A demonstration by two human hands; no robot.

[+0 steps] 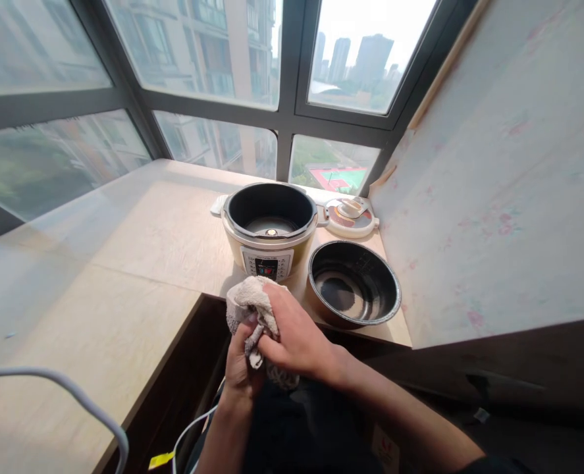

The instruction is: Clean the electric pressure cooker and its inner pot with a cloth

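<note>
Both hands grip one bunched, light-coloured cloth [255, 296] in front of the counter edge. My left hand [242, 355] is closed around its lower part, and my right hand [294, 329] clasps it from the right side. Just beyond the cloth stands an electric pressure cooker [232, 240] with its top uncovered and a lit display on the front panel. To its right, close to the edge, sits a dark inner pot [395, 289], tilted slightly in view. The cooker's lid [351, 227] lies behind that pot, knob upward.
A pale wooden counter [99, 257] runs along the windows and ends at a patterned wall [509, 197] on the right. A grey cable [69, 388] loops over the left front edge. Below hangs a thin white cord with a yellow tag [161, 460].
</note>
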